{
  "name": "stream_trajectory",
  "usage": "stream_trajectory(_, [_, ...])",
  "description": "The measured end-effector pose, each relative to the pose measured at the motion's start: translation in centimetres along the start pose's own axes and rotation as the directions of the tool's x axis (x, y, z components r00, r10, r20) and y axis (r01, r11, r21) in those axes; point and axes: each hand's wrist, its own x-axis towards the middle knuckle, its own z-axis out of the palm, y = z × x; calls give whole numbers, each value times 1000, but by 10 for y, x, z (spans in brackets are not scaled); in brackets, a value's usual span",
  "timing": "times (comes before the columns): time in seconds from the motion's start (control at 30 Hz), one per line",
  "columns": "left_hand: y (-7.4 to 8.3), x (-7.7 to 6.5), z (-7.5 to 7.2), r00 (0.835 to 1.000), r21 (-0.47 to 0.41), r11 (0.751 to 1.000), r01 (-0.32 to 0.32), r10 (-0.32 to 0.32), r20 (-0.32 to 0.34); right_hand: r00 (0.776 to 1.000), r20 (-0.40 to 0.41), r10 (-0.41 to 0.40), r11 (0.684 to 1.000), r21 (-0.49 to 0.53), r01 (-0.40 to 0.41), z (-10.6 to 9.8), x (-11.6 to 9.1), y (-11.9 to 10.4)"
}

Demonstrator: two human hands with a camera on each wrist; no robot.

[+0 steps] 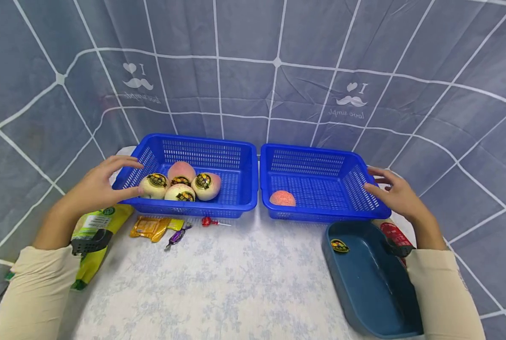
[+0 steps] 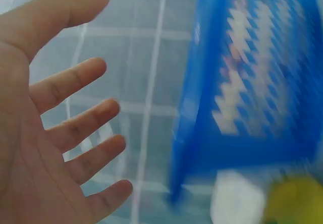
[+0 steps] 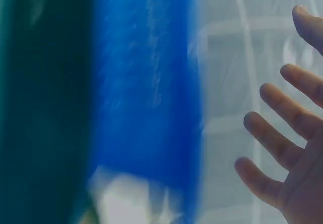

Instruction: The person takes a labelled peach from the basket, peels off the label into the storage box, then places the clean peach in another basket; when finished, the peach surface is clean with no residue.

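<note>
My left hand (image 1: 101, 182) hovers by the left end of a blue plastic basket (image 1: 245, 207) holding several peaches (image 1: 207, 185) with black-and-gold stickers. In the left wrist view, its fingers (image 2: 81, 120) are spread beside the blurred basket wall. At the outer end of a second blue basket (image 1: 321, 215) is my right hand (image 1: 395, 191), fingers apart and nothing in them. A speckled pink round fruit (image 1: 282, 198) lies in that basket's front left corner. The right wrist view shows the spread fingers (image 3: 282, 108) apart from the blue wall.
A dark teal tub (image 1: 373, 278) with a loose sticker (image 1: 339, 245) inside stands under my right forearm, a red package (image 1: 395, 234) beside it. Yellow-green packaging (image 1: 93, 231) lies under my left wrist. Wrapped candies (image 1: 176, 236) and a red lollipop (image 1: 208, 221) lie before the left basket.
</note>
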Motion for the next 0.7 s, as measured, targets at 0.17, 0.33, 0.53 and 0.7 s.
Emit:
stream_trajectory(0.17, [-38,-26,1,990,-67,988,140,-142,-22,983,67,-171,982,91,164,28,50,-62])
stream_trajectory(0.33, [-56,-38,11,976,-157,974,165,-184,-117,925,197,-326,939,182,292,75,96,-125])
stream_trajectory(0.53, [-65,-42,15,972,-186,971,150,-180,-154,859,348,-376,927,122,356,127,145,-186])
stream_trajectory(0.7, [-65,-43,23,973,-201,972,120,-155,-169,829,441,-344,935,77,347,157,175,-216])
